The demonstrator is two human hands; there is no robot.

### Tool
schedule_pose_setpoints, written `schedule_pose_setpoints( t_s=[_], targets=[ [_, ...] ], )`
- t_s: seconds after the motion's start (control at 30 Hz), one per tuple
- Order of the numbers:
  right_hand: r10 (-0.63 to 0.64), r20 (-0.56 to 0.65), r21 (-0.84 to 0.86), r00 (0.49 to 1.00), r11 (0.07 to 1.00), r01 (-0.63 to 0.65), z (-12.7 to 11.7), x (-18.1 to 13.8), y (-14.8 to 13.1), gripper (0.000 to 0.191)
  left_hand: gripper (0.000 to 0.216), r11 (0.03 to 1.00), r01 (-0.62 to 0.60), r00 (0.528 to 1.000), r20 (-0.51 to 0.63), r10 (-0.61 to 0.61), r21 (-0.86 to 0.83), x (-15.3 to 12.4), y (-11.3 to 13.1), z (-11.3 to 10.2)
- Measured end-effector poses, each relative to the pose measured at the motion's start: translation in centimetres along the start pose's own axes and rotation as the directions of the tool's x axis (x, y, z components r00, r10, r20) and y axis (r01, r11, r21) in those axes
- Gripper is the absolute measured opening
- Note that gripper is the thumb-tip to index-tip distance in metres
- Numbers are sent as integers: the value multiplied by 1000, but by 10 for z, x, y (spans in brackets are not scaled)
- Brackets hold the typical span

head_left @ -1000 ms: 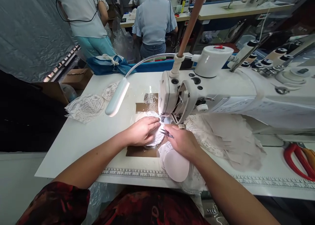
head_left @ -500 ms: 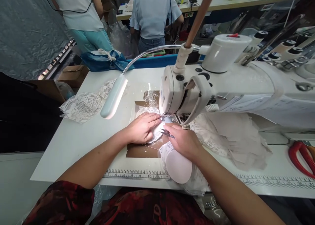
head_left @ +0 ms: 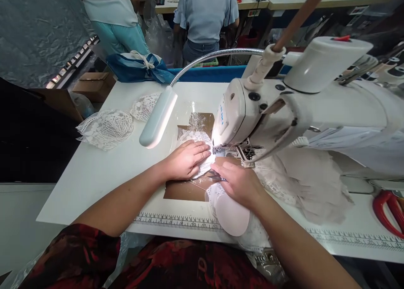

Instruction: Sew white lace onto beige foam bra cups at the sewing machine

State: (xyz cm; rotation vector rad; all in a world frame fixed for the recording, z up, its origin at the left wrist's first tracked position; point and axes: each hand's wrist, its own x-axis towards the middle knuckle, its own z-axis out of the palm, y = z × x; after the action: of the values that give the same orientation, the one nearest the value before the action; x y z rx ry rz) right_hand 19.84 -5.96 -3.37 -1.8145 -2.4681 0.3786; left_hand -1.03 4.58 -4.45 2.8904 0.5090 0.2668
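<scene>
My left hand (head_left: 186,160) lies flat with outstretched fingers on a white lace piece (head_left: 195,136), its fingertips close to the presser foot of the white sewing machine (head_left: 232,112). On the other side, my right hand (head_left: 242,183) is closed around small thread snips (head_left: 216,177), whose blades point left. Its thumb and index finger meet the edge of the lace piece beside the needle area. Below that hand, a pale padded cup (head_left: 232,215) with lace trim hangs over the table's front edge. The needle tip is hidden.
More lace cups (head_left: 109,128) lie at the left, under a gooseneck lamp (head_left: 158,117). Beige fabric (head_left: 318,183) is heaped under the machine arm. Red-handled scissors (head_left: 389,213) lie far right. A ruler strip (head_left: 176,222) runs along the front edge. Two people are beyond the table.
The camera view has shifted and turned, so the machine appears farther right and its front shows more. The lace piece has turned slightly under my left hand. My right hand still has the snips.
</scene>
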Motion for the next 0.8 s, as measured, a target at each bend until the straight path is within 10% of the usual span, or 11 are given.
schedule_pose_setpoints(
  t_s=[0.6, 0.8],
  targets=[
    [124, -140, -159, 982, 976, -146, 6, 3, -2, 48, 40, 1000, 12, 983, -181, -14, -12, -1, 0, -1],
    [-10, -59, -128, 998, 992, 2, 5, 1, -1, 51, 36, 999, -44, 981, -190, 39, -19, -2, -1, -4]
  ],
)
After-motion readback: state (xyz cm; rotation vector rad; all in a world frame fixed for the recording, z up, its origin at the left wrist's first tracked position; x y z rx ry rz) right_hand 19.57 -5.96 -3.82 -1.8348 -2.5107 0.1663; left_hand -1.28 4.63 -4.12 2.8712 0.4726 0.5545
